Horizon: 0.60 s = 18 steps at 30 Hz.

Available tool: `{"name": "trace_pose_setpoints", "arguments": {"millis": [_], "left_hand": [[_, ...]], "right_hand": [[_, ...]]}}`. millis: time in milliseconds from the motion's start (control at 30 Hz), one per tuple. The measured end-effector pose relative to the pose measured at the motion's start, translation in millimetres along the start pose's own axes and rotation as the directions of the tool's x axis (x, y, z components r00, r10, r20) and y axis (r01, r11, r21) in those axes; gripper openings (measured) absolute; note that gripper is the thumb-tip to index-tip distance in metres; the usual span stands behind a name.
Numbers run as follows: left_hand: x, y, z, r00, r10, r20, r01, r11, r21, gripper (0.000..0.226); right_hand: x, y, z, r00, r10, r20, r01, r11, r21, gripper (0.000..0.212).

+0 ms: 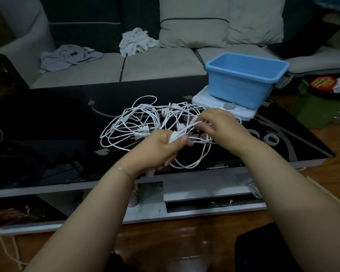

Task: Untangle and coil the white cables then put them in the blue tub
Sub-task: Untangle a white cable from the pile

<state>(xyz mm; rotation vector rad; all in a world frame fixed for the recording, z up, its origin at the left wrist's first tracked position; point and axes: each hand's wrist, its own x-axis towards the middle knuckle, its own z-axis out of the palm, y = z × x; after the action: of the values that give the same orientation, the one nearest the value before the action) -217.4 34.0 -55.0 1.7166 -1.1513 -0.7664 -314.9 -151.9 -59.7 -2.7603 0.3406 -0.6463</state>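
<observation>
From the head camera, we see our left hand (161, 148) curled round a gathered bundle of the thin white plastic cables (137, 124), thumb pressed over the strands where they leave the fist toward the right. Our right hand (218, 124) sits just to the right and a little farther away, its fingertips (201, 122) pinching a strand that runs straight back to the left fist. Between the two hands that short stretch lies roughly left to right, rising slightly toward the far right.

The rest of the cables lie loose on the glossy black glass table top (57, 122), mostly to the far left of our hands, with one loop hanging near the front edge below the left fist. Several white plugs show within the tangle; the heap's long axis runs left to right across the table. We judge the left hand nearer to the bulk of the tangle, so slack should feed from that side while the right hand draws the strand.

The light blue rectangular plastic tub (241, 89) stands at the far right on a flat white lid-like tray (202, 99), beyond the right hand, open side up. We see no cable in it yet, so we judge that untangling is under way and coiling barely begun.
</observation>
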Motion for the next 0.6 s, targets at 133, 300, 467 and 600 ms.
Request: {"name": "trace_pose_setpoints", "arguments": {"millis": [133, 300, 467, 600], "left_hand": [[1, 3, 0, 0.999, 0.052, -0.011, -0.053, 0.945, -0.323, 0.059], [3, 6, -12, 1.0, 0.003, 0.023, 0.015, 0.676, -0.737, 0.064], [5, 3, -16, 0.995, -0.03, -0.09, -0.065, 0.481, -0.874, 0.056], [4, 3, -17, 0.978, -0.076, -0.193, -0.142, 0.434, -0.889, 0.045]], "right_hand": [[0, 1, 9, 1.0, 0.018, -0.012, -0.018, 0.999, 0.049, 0.024], [-2, -13, 10, 0.977, 0.132, -0.166, -0.089, 0.966, 0.243, 0.022], [-2, -35, 19, 0.996, 0.09, -0.03, -0.089, 0.996, 0.023, 0.028], [-6, -53, 25, 0.992, 0.015, 0.124, -0.011, 0.999, -0.037, 0.028]]}}
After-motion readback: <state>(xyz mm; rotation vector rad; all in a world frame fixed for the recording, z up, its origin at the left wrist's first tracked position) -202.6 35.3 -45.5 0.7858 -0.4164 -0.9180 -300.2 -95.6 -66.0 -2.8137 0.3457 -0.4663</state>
